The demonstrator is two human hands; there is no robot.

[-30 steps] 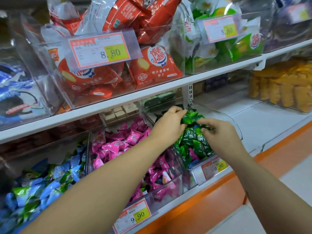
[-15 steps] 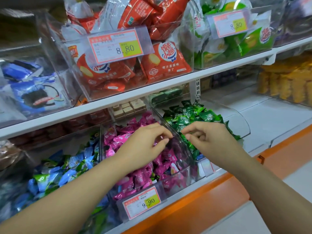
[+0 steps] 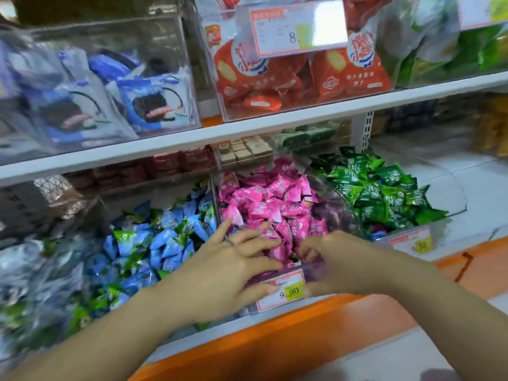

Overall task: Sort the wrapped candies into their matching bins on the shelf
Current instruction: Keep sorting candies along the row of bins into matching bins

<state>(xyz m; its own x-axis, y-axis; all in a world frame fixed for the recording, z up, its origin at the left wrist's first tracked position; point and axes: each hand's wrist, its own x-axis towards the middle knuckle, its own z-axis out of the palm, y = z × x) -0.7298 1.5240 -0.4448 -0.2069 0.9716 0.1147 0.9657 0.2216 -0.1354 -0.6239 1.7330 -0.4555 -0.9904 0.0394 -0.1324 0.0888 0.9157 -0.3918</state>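
Three clear bins stand side by side on the lower shelf. The middle one holds pink wrapped candies [image 3: 269,199], the right one green candies [image 3: 379,193], and the left one blue and green candies [image 3: 165,243]. My left hand [image 3: 228,270] lies over the front of the pink bin with its fingers stretched out, touching the pink candies. My right hand [image 3: 338,259] is at the same bin's front right corner. Its fingers are curled toward the pink candies, but it is blurred. Whether it holds a candy cannot be made out.
A 9.90 price tag [image 3: 288,291] hangs on the pink bin's front, and another tag [image 3: 412,242] hangs on the green bin. The upper shelf [image 3: 302,116] carries bins of red, blue and green snack bags. An orange ledge [image 3: 316,334] runs below, with bare white shelf [image 3: 481,188] to the right.
Both hands have moved left and down, from the green bin to the front of the pink bin. My left hand's fingers have spread out. The view has shifted left.
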